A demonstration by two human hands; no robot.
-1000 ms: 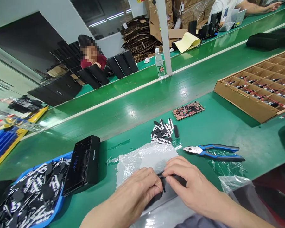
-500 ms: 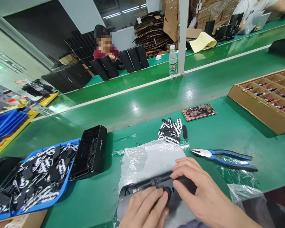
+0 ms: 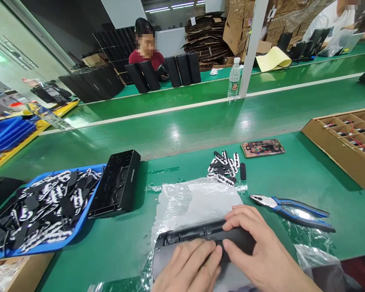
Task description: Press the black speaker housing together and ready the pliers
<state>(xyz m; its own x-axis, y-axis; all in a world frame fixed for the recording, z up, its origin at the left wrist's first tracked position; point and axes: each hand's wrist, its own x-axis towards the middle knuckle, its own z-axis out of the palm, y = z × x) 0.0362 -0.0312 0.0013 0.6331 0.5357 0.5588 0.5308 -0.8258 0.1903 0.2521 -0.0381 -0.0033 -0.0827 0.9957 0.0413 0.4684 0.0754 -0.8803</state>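
A black plastic casing (image 3: 185, 235) lies in front of me on a sheet of white wrapping (image 3: 197, 198). My left hand (image 3: 191, 265) rests over it, fingers pressed together on a small black pad (image 3: 220, 244) that is mostly hidden by the fingertips. My right hand (image 3: 255, 243) holds the casing's right part, fingers over the far edge and thumb beside the pad. Beyond the wrapping lies a small heap of black pads with white backing (image 3: 225, 166). Pliers with blue and black handles (image 3: 295, 211) lie to the right.
A blue tray (image 3: 85, 223) full of similar pads stands left, beside an upright black housing (image 3: 118, 182). A phone (image 3: 263, 148) and a divided cardboard box (image 3: 337, 154) are at right. A water bottle (image 3: 234, 79) stands farther back. Across the bench sits a person (image 3: 155, 60).
The view has shifted slightly, so the background sits farther right. Both hands stay on the casing; the left fingertips and right thumb are now closer together around the black pad.
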